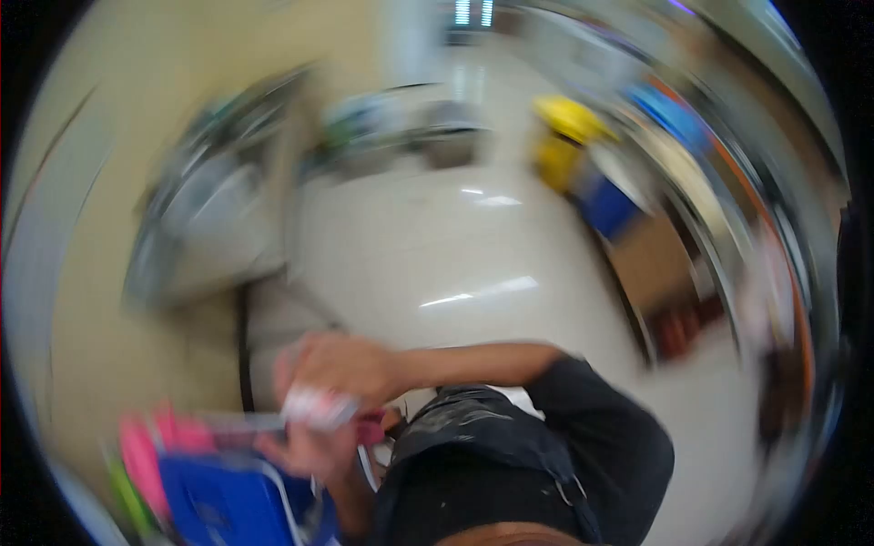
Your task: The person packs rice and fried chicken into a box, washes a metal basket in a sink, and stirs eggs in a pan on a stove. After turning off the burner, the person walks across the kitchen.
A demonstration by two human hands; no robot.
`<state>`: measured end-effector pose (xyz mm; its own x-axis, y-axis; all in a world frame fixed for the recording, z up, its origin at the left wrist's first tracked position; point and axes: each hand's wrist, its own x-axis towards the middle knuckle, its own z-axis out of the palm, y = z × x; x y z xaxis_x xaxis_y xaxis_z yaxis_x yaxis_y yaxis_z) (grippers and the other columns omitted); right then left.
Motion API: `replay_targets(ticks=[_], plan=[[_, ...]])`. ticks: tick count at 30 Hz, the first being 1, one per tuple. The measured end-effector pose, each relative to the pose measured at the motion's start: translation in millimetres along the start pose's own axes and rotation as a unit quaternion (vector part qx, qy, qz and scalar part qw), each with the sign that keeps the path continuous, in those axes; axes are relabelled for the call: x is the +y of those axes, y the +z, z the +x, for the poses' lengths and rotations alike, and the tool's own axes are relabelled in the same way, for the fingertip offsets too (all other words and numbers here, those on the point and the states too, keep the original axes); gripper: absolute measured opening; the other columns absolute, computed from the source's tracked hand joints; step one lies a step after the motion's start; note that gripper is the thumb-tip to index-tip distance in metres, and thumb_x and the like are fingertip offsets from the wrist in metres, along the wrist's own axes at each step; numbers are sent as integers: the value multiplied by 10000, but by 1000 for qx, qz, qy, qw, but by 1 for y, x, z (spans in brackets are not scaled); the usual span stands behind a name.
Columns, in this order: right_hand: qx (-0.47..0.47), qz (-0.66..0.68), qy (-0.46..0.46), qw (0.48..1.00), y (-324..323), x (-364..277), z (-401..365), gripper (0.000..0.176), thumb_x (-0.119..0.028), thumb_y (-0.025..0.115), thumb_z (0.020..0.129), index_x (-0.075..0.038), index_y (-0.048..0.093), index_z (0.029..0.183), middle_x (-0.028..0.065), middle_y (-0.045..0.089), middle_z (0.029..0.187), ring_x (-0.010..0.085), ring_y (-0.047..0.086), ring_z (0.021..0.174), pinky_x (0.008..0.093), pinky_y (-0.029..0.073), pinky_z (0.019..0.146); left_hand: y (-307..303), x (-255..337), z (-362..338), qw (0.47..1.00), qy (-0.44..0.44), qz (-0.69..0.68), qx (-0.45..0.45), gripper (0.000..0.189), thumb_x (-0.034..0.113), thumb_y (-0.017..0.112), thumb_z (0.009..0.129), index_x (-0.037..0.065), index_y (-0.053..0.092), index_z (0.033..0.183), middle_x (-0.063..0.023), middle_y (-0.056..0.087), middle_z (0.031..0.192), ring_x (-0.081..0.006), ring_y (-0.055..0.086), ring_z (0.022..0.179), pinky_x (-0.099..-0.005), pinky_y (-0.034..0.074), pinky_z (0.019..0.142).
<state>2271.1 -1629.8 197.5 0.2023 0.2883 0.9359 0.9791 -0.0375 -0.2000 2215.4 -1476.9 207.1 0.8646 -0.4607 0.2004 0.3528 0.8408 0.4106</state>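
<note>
My right hand [341,364] reaches across to the left side of the view, its fingers bent around or over a small white and reddish item [319,408]. Just below it, my left hand [314,450] touches the underside of the same item, with its thumb or a finger sticking out to the left. Both hands are close together and smeared by motion. A blue item [223,500] like a bin or basket is right under them at the lower left, with a pink thing [141,455] beside it.
A cluttered shelf or table [287,182] stands at the left wall. Buckets [446,136] sit farther back on the pale tiled floor [437,227]. On the right are a yellow bin [560,155], a blue and white container [610,205], a cardboard box [651,264] and a long workbench.
</note>
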Motion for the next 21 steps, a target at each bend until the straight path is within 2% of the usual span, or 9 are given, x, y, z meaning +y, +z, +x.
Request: replay_targets(ticks=[2,4,5,6,10,13,17,19,21], plan=[[-92,99,153,979,-3,49,-3,432,-285,722,691,-37,606,1025,133,634,1040,315,605,950,489,448,867,-9,9,32,990,60,117,59,904,550,467,853,1,57,1443,-202,347,1377,-292,426,1208,-470,321,1018],[-80,70,150,983,21,96,11,541,-100,822,593,6,584,1068,158,644,1006,286,643,900,418,478,873,-26,19,42,954,130,214,163,971,591,498,830,17,23,1453,-181,326,1402,-294,440,1203,-463,304,1025],[-21,209,363,908,40,101,23,533,-69,817,621,28,567,1081,152,651,984,242,651,885,383,482,882,-37,25,49,943,187,201,190,1008,612,520,811,22,17,1455,-178,321,1412,-296,448,1204,-452,297,1029],[-20,279,368,887,65,133,18,481,-129,770,727,27,541,1120,143,640,1011,206,630,934,368,471,898,-49,33,59,926,242,191,216,1045,633,542,792,27,10,1457,-176,316,1423,-299,456,1206,-442,290,1033],[27,663,584,468,165,197,89,381,-269,559,912,-4,502,1180,112,599,1089,214,575,1025,400,470,902,9,91,15,792,262,427,350,992,572,614,781,4,140,1441,-194,355,1411,-300,470,1211,-440,278,1052],[-19,741,552,382,228,264,119,375,-280,520,905,-33,508,1187,92,592,1104,235,578,1005,431,478,889,55,164,-20,557,125,697,434,707,294,763,721,-9,460,1284,-159,572,1215,-267,576,1092,-362,426,945],[-56,713,563,413,283,335,151,385,-233,499,838,-55,520,1179,90,605,1080,239,579,989,435,459,894,41,284,-47,369,63,761,530,512,275,754,725,42,582,1147,-149,628,1094,-277,617,976,-369,472,851],[-100,688,555,457,330,365,160,393,-222,492,808,-54,529,1161,94,623,1044,236,589,959,431,452,902,-4,337,-60,390,149,639,646,488,299,713,762,31,577,1148,-171,626,1079,-287,619,940,-363,477,829],[-143,658,579,459,367,381,175,341,-185,515,819,-48,534,1131,75,624,1018,225,580,957,426,444,899,-24,379,-55,238,82,670,698,498,320,673,790,2,559,1155,-197,608,1109,-325,606,982,-370,473,846]])
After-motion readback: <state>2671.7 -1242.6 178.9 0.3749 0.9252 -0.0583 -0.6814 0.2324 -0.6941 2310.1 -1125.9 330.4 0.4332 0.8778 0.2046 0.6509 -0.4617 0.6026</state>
